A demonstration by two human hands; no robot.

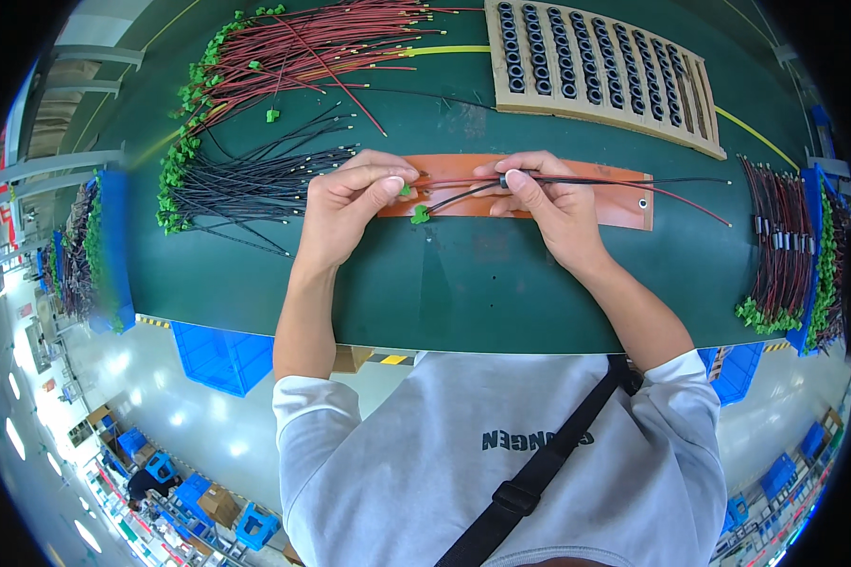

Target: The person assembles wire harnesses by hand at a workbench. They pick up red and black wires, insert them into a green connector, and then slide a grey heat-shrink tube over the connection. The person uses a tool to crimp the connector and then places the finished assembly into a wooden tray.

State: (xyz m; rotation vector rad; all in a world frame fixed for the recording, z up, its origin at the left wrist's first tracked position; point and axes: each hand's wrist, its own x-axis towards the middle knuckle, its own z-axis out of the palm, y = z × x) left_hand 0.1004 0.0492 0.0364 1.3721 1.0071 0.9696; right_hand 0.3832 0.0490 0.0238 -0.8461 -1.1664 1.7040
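My left hand [350, 203] pinches the green-ended tip of a red wire [454, 183]; the fingers partly hide that green connector [407, 190]. Between thumb and fingers of my right hand [569, 213] sits a small black ring [504, 180], with the red wire and a black wire [463, 197] running through it. The black wire's green connector [420, 214] hangs loose near my left fingertips. Past my right hand both wires stretch out to bare tips at the right. Beneath my hands lies an orange strip-shaped board [624, 210].
Behind my left hand lie a pile of black wires [246, 184] and a pile of red wires [303, 52], with green connectors. A tray of black rings [596, 57] stands at the back right. Bundled red and black wires [775, 236] lie by a blue bin [810, 255] at the right edge.
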